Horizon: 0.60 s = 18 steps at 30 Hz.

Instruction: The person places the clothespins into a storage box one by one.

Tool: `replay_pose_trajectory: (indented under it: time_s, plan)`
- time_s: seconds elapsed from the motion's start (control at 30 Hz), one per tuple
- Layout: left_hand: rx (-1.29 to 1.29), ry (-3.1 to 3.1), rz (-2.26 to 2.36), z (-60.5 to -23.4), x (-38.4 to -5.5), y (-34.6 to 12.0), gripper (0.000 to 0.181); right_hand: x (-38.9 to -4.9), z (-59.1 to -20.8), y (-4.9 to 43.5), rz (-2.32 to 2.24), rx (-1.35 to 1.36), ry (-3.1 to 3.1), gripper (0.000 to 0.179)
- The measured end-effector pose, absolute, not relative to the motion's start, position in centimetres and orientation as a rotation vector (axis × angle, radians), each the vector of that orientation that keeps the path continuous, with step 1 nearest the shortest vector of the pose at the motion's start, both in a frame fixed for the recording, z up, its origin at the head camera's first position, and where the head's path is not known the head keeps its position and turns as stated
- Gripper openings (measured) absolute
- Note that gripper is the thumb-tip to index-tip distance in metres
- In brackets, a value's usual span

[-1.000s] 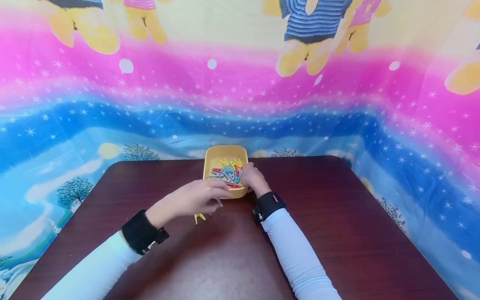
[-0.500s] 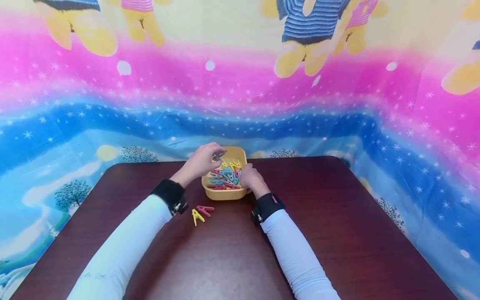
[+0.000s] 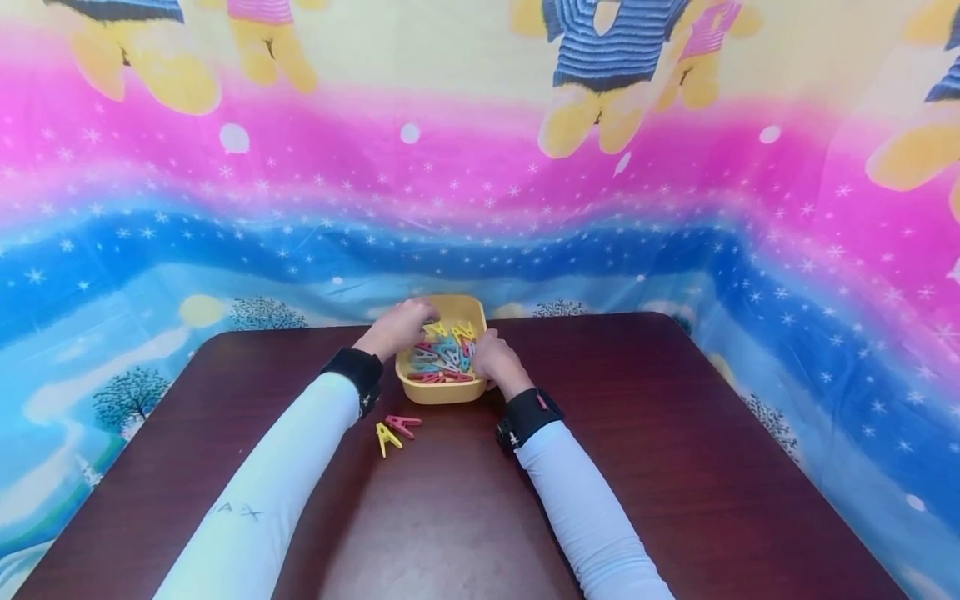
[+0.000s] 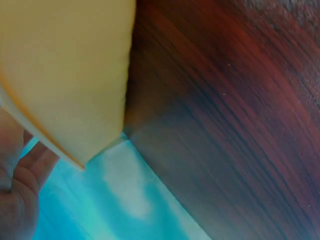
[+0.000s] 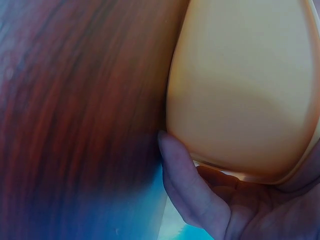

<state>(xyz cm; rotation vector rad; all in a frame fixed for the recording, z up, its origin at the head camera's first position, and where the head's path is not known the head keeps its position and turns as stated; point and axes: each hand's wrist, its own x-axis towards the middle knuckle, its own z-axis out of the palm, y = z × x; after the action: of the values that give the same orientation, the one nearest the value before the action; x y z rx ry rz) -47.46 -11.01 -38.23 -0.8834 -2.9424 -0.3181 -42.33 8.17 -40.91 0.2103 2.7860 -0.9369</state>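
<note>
A yellow plastic tub (image 3: pixel 442 392) stands at the far edge of the table with several clothespins (image 3: pixel 448 354) in yellow, red, blue and white inside. My right hand (image 3: pixel 498 360) grips its right rim; in the right wrist view one finger (image 5: pixel 187 175) lies along the outer wall. My left hand (image 3: pixel 401 327) is over the left rim, fingertips bent inward above the tub. Whether it still pinches a clothespin I cannot tell. In front of the tub lie a yellow clothespin (image 3: pixel 387 438) and a red clothespin (image 3: pixel 403 424), side by side.
The dark wood table (image 3: pixel 637 433) has rounded far corners. A printed cloth (image 3: pixel 480 200) hangs behind it and along both sides, close to the tub's back. Black straps (image 3: pixel 356 373) with small cameras sit on both wrists.
From in front of the tub, my left hand has moved forward with a grey clothespin to the tub's left rim, then slightly lower there. My right hand keeps its grip on the rim.
</note>
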Motion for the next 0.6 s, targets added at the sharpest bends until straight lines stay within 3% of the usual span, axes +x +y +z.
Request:
replay_pose_trajectory:
  time_s: [0.6]
  plan:
    - [-0.812, -2.924, -0.368, -39.4, -47.6, -12.3, 0.042, -42.7, -41.4, 8.4, -0.931, 0.177, 2.775, 0.071]
